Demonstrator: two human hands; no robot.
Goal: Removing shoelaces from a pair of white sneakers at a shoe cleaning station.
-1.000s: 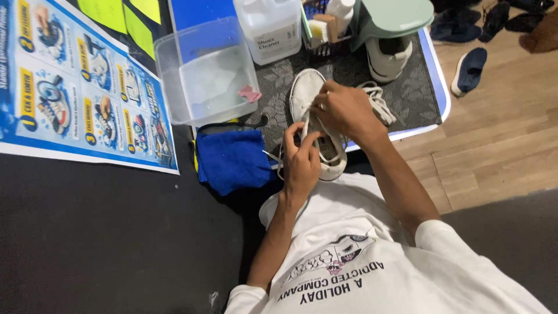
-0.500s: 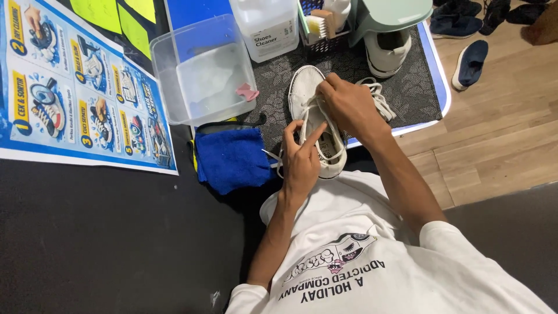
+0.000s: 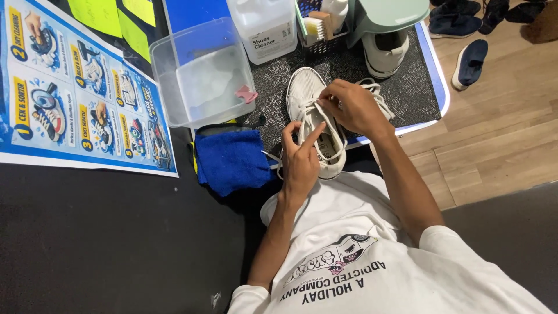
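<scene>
Head view showed your left hand (image 3: 300, 160) nearest you, fingers half curled, forefinger laid on the lace (image 3: 325, 119) of the white shoe (image 3: 311, 96) without clamping anything. Your right hand (image 3: 356, 107) sat just beyond, its grip pinched shut on that lace above the eyelets. That shoe lay sole down on a dark speckled mat (image 3: 407, 96), toe away from you. Beside it lay a blue cloth (image 3: 232, 160); farther off stood a clear tub (image 3: 200, 72), a jug (image 3: 264, 26) and another shoe (image 3: 383, 52).

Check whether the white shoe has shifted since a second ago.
No. The white shoe lies where it was, beside the blue cloth, toe toward the clear tub; the right hand pinches its laces.
</scene>
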